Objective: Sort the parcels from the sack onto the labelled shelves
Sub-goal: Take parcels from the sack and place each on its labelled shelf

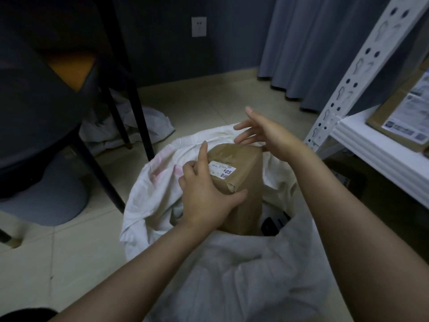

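A brown paper parcel (241, 187) stands upright in the open mouth of a white sack (160, 196) on the tiled floor (209, 98). Its lower part is down inside the sack. A white label (221, 169) on its upper face reads "405".

The left hand (204, 196) grips the parcel from the left side, thumb pressed across the front below the label and forefinger stretched up along the edge. The right hand (262, 131) is open with fingers spread, just over the parcel's far top corner and the sack's rim; whether it touches either, I cannot tell.

Something black (271, 225) lies deeper in the sack, right of the parcel.

At the right stands a white shelf (371, 147) with a labelled cardboard box (383, 112) on it. At the left is a dark chair (46, 101), with crumpled white cloth (151, 126) on the floor behind its legs. A grey curtain (325, 43) and a wall socket (199, 26) are at the back.
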